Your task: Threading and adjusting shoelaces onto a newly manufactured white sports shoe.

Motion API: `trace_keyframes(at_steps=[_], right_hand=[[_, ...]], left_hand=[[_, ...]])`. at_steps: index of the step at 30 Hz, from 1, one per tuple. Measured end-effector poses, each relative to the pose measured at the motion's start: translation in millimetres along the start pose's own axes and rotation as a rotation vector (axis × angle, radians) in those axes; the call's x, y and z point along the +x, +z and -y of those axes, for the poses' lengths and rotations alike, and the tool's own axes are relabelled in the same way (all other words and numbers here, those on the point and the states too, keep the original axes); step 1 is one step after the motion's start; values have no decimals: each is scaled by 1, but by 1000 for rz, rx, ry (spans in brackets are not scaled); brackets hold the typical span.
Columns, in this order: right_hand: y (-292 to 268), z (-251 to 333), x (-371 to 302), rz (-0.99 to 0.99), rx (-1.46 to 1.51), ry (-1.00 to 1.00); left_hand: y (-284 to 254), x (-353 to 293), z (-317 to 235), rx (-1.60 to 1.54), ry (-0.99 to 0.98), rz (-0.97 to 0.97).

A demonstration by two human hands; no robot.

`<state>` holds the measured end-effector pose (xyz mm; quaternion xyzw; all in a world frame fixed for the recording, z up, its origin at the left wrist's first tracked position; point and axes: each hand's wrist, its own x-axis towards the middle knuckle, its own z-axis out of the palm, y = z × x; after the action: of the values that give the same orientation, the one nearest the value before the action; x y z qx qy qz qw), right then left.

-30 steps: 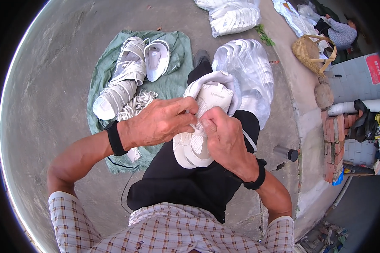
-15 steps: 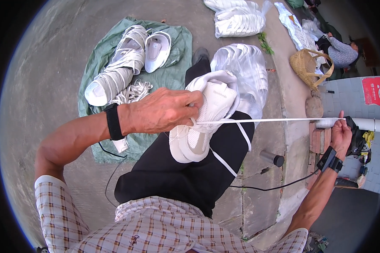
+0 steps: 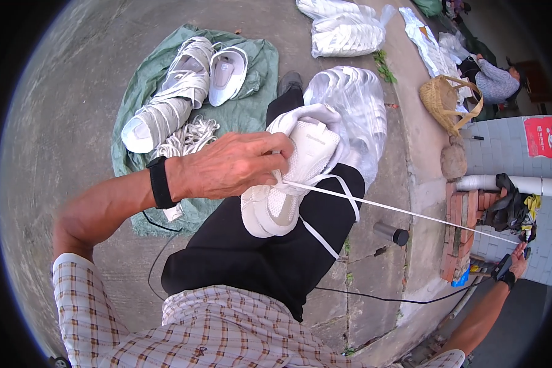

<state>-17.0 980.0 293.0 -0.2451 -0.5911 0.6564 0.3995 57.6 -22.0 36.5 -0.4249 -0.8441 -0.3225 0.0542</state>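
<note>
A white mesh sneaker rests on my lap over black trousers, its tongue standing up and its toe toward me. My left hand is closed on the sneaker's side by the lacing; the fingertips are partly hidden. From the lacing a flat white shoelace runs taut to the far right. At its end my right hand is closed on the lace, arm stretched out. More lace loops loosely over my right thigh, beside the sneaker.
A green sheet at left bears stacked sneakers and a heap of white laces. Plastic-bagged shoes lie beyond my lap. To the right are a dark flask, bricks, a wicker basket and another person.
My right hand has moved farther right and down toward me, drawing the lace longer and at a slant. My left hand and the sneaker have shifted only slightly left.
</note>
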Motion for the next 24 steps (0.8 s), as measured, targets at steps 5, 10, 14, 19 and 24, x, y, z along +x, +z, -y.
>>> trace_keyframes(at_steps=[5, 10, 14, 19, 24], right_hand=[[11, -2, -37, 200, -147, -147], [36, -27, -75, 301, 11, 12], [44, -35, -88, 285, -73, -18], [63, -63, -118, 222, -49, 31], [49, -84, -127, 141, -9, 58]], left_hand=[[30, -21, -20, -294, -315, -484], [34, -32, -45, -349, -613, -424], [31, -30, -49, -477, -795, -378], [35, -28, -42, -420, -799, -328], [27, -19, -47, -1384, -1185, -414]])
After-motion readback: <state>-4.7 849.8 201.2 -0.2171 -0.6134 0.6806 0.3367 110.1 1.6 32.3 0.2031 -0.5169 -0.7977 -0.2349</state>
